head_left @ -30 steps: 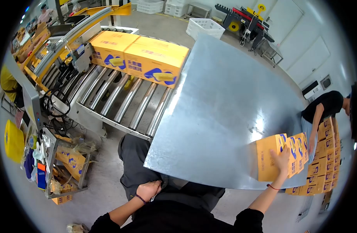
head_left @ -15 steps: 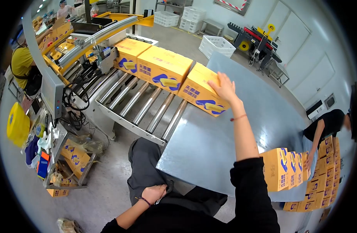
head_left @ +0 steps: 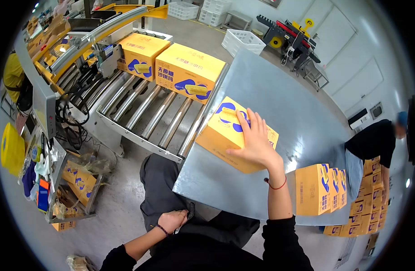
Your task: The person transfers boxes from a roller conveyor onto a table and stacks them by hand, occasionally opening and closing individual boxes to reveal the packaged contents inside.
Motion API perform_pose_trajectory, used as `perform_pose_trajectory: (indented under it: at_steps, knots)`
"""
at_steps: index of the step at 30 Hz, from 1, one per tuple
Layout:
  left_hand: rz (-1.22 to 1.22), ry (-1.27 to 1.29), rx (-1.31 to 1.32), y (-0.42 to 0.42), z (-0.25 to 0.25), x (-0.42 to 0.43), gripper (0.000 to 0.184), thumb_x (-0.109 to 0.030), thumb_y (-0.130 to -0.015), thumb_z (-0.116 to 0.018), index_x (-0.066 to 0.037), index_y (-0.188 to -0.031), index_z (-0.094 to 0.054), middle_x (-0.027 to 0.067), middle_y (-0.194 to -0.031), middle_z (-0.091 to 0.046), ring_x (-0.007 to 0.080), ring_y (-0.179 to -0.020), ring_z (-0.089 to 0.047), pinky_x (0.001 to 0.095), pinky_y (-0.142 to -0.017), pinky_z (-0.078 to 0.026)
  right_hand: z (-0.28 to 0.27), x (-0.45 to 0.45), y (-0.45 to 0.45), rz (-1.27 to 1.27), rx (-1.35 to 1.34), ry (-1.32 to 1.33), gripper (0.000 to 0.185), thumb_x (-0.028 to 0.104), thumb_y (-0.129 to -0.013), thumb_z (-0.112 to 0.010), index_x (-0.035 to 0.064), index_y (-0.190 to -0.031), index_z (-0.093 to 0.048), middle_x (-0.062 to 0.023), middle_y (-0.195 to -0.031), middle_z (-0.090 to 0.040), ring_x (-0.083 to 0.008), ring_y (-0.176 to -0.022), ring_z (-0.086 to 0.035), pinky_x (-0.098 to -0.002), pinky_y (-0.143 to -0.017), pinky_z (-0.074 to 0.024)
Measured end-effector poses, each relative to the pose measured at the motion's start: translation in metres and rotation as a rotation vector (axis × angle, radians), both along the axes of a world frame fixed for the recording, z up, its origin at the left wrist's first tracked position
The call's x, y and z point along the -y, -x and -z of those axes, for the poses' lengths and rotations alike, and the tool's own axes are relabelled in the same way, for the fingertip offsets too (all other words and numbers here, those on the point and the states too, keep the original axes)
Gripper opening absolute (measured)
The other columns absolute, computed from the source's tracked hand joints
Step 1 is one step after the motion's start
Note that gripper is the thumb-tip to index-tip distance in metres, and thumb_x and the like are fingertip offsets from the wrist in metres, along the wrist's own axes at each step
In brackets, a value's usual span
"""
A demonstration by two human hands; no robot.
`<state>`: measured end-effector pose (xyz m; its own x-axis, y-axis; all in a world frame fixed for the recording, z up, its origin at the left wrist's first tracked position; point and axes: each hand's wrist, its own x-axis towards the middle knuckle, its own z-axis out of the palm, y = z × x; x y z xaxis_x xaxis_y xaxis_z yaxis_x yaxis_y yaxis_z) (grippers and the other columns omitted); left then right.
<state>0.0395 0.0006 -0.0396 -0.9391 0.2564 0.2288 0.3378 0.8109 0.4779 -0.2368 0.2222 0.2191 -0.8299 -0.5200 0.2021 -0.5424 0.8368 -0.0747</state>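
Observation:
A yellow carton (head_left: 216, 143) with blue print lies on the grey metal table (head_left: 266, 81), its printed face turned up. My right hand (head_left: 257, 142) grips it across an edge, with spread fingers on the printed face and the thumb on the plain side. Two more cartons stand on the roller conveyor (head_left: 164, 119): a nearer carton (head_left: 189, 67) at the table's edge and a farther carton (head_left: 142, 54) beside the machine. My left hand (head_left: 172, 221) rests closed on my dark trousers; its curled fingers hide whatever is inside.
Three cartons (head_left: 312, 192) stand in a row at the table's right end. Beyond them a co-worker (head_left: 372, 142) bends by a tall carton stack (head_left: 365, 198). At left are a screen (head_left: 45, 106), cables and a cluttered cart (head_left: 76, 180). A white crate (head_left: 243, 43) sits behind the table.
My right hand has drawn the end carton off the row toward me and tipped it, print upward. The co-worker has moved from the row of cartons to the stack. My left hand stays put.

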Motion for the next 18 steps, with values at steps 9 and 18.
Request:
perform_pose_trajectory:
  at_steps: [9,18]
  knots:
    - [-0.056,0.076,0.053,-0.002,-0.008,-0.006,0.017,-0.024,-0.088,-0.070,-0.014,-0.103,-0.071,0.0013,-0.076,-0.070,0.0182,-0.066,-0.070,0.0321,-0.057,-0.054,0.007,-0.046,-0.035,0.342,0.043,0.027,0.108,0.051,-0.070,-0.086,0.0098,-0.156,-0.036,-0.0263,-0.157,-0.030,-0.0454,-0.148,-0.026,-0.0629,-0.121,-0.0181]
    - [0.017,-0.014,0.011,0.008,-0.012,-0.004,0.018,-0.017,-0.083,-0.070,-0.015,-0.101,-0.069,0.0005,-0.073,-0.069,0.0187,-0.063,-0.068,0.0330,-0.055,-0.053,0.029,-0.227,-0.134,0.783,-0.051,0.005,0.100,0.051,-0.078,-0.081,0.0089,-0.158,-0.037,-0.0263,-0.161,-0.030,-0.0450,-0.149,-0.028,-0.0565,-0.121,-0.0200]
